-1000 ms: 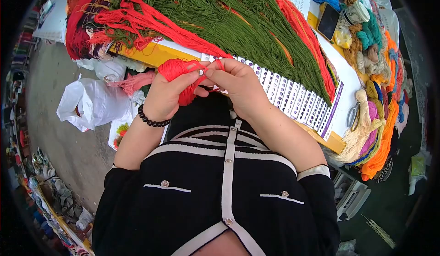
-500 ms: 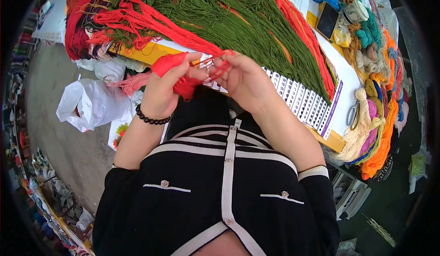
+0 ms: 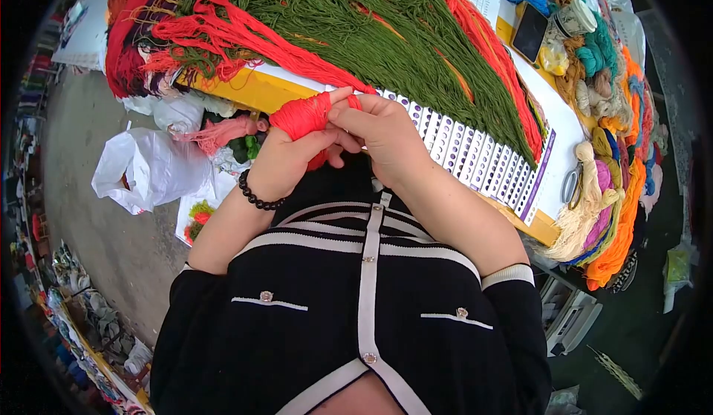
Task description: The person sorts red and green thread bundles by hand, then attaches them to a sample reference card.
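My left hand (image 3: 286,164), with a dark bead bracelet at the wrist, is closed around a bundle of red yarn (image 3: 303,116). The yarn wraps over its fingers, and some hangs below the palm. Touching it from the right, my right hand (image 3: 392,134) pinches red yarn near the left fingertips; its fingertips are partly hidden. Long red strands (image 3: 275,40) lie on the table and run down toward both hands. Beyond them spreads a thick heap of green yarn (image 3: 356,36).
A hole-punched card (image 3: 475,151) lies along the table's near edge. Scissors (image 3: 571,185), a phone (image 3: 530,35), a paper cup (image 3: 575,19) and many coloured skeins (image 3: 594,214) are at the right. A white bag (image 3: 145,166) stands on the floor at left.
My hands have come closer together, and the loose loops between them have closed up. The red bundle on my left hand now shows its wrapped side. The heap on the table stays put.
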The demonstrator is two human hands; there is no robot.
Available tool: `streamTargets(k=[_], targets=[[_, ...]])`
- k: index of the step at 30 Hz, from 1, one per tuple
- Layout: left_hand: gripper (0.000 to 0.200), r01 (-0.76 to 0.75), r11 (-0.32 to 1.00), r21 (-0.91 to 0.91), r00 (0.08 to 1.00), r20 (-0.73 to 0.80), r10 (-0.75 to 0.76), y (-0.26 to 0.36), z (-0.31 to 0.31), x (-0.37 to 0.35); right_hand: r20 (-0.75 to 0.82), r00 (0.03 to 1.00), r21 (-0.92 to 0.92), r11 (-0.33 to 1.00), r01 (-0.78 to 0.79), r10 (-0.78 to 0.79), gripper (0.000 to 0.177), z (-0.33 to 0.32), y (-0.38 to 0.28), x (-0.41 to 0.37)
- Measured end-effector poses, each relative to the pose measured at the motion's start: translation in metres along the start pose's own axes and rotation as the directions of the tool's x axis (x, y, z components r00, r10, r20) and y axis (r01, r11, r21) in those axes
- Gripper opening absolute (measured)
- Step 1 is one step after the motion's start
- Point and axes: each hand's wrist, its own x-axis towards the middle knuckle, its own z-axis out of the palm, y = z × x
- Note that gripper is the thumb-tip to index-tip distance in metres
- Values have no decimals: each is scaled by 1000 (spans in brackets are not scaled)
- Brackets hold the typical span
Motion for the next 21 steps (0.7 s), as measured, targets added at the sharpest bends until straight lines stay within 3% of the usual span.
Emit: streamTargets(k=[2, 4, 12, 17, 20, 21], targets=[[42, 58, 998, 19, 998, -11, -58, 2, -5, -1, 65, 997, 66, 997, 35, -39, 10, -1, 1, -1], [40, 90, 988, -123, 995, -28, -94, 3, -9, -1, 47, 998, 53, 998, 40, -43, 9, 5, -6, -6], [39, 74, 992, -106, 995, -59, -81, 1, -4, 0, -2, 1000, 62, 998, 30, -30, 9, 1, -2, -4], [39, 66, 997, -52, 997, -34, -67, -4, -4, 1, -42, 999, -62, 998, 32, -35, 8, 3, -5, -5], [39, 66, 997, -35, 996, -58, -68, -3, -2, 0, -22, 999, 35, 998, 44, -44, 9, 2, -2, -3], [38, 63, 993, -104, 997, -40, -67, -5, -5, 1, -21, 999, 35, 998, 44, -43, 9, 3, -3, -4]])
